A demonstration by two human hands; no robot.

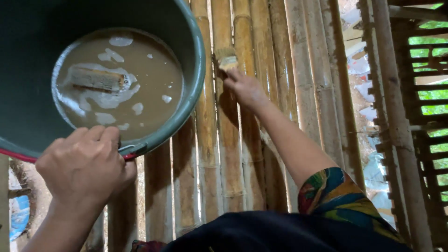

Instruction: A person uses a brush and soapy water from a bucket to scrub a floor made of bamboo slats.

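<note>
My left hand [84,165] grips the rim and red handle of a dark green bucket [189,46] held up at the left. The bucket holds brown liquid [149,79] with pale streaks, and a small bottle-like object [98,79] floats in it. My right hand [245,88] reaches out and holds a paintbrush [226,58], whose bristles press against a bamboo pole [224,140] of the wall in front of me. The poles below the brush look darker and wet.
A wall of upright bamboo poles [289,56] fills the middle. To the right stands a wooden post [396,116] and a slatted frame [427,126] with green foliage behind. Scraps of blue and white sheeting [373,163] lie beyond the gaps.
</note>
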